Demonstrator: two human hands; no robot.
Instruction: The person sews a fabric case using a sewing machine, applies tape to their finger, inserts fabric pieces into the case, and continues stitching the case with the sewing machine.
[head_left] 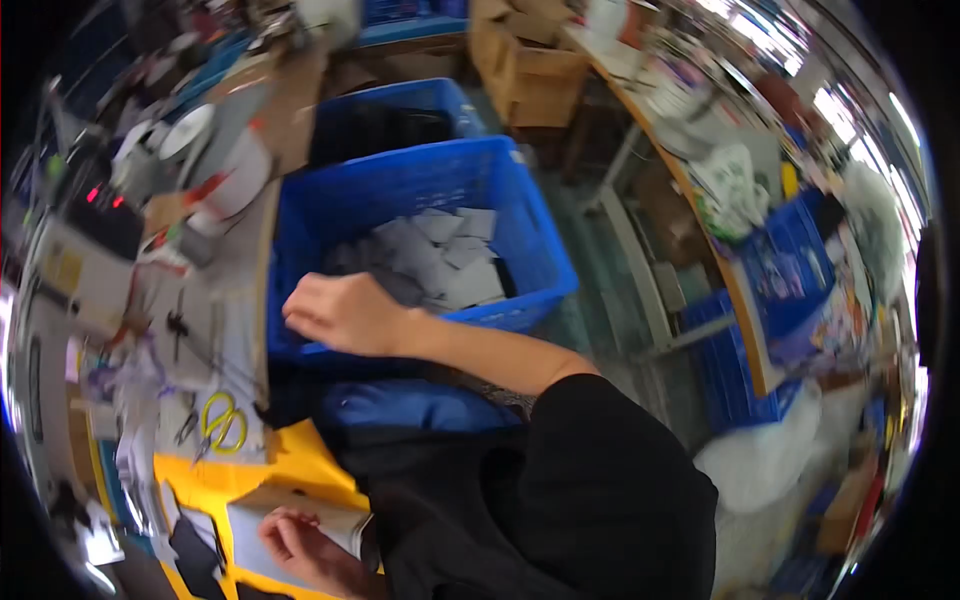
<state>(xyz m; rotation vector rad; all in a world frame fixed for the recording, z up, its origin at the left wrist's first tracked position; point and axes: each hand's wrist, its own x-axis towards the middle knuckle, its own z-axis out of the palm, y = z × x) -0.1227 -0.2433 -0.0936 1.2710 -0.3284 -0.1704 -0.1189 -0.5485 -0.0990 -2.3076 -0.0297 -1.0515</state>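
Note:
My right hand [345, 312] is over the near left rim of a blue plastic crate [545, 250], at the end of an arm in a short black sleeve. Its fingers are bent in together, and anything inside them is hidden. Flat pale grey and white pieces [440, 255] lie heaped in that crate. Lower left, my left hand [305, 550] hovers at or touches a light grey flat panel [255, 520] on a yellow-orange sheet [300, 450]. Loosely curled, its fingers show nothing between them. Black flat pieces [197, 550] lie left of it.
Yellow-handled scissors [222, 422] rest on the left bench [235, 330]. Behind the first crate stands another blue crate [400, 100] with dark contents. A cardboard box [540, 80] is farther back. On the right are a cluttered table [690, 200] and a clear plastic bag [760, 460].

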